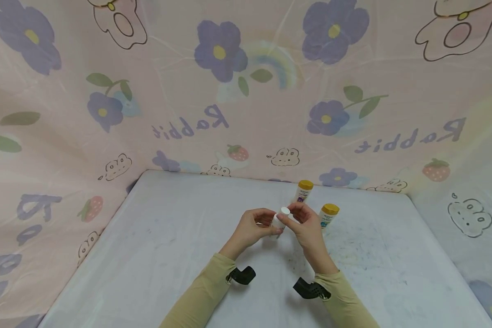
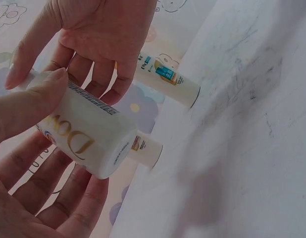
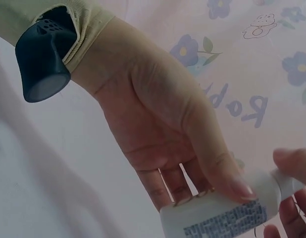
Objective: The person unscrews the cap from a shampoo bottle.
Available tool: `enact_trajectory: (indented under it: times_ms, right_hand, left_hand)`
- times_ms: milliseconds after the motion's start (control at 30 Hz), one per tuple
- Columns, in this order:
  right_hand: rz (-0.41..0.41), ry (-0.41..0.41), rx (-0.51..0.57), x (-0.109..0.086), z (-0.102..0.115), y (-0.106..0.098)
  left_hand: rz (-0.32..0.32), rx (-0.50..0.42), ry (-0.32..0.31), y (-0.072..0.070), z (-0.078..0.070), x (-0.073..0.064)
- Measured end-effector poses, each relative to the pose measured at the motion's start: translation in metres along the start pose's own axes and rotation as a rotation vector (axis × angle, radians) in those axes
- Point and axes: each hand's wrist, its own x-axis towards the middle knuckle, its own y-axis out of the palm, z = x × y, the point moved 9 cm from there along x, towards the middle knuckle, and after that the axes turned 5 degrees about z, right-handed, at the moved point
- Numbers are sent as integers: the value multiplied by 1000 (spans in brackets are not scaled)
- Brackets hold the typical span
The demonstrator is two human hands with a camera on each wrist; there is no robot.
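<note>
Creased pale-pink sheeting (image 1: 176, 82) walled in three sides of a white tabletop (image 1: 168, 228) where I stood watching, its print a scatter of purple flowers (image 1: 220, 51), strawberries (image 1: 436, 170), outlined rabbits (image 1: 470, 217) and a faint rainbow (image 1: 286, 68). The lettering (image 1: 412, 136), "Rabbit," read backwards. Soft light, yellowish along the right-hand side, picked out grey smudges (image 1: 366, 255) across the tabletop's right half.

On your white worktop (image 1: 160, 237), a yellow-capped bottle (image 1: 304, 192) stands near the back edge, and a second yellow-capped bottle (image 1: 329, 215) stands nearer you, to its right. Past them you face a pink curtain (image 1: 168, 68) printed with purple flowers (image 1: 221, 51), strawberries (image 1: 238, 153), a rainbow (image 1: 286, 68) and mirrored "Rabbit" lettering (image 1: 216, 117).
</note>
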Motion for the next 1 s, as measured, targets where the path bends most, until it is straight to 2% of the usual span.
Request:
enact_trajectory:
  times_ms: [133, 300, 733, 1000]
  right_hand:
    - [11, 7, -29, 0, 0, 0]
    - [66, 2, -52, 0, -1, 1]
    - [199, -46, 8, -1, 4, 6]
    - [185, -88, -12, 0, 5, 6]
  left_hand:
    - [1, -4, -3, -1, 0, -1]
    - [10, -15, 9, -2, -1, -1]
    - [10, -21, 6, -3, 1, -1]
    - [13, -27, 11, -1, 0, -1]
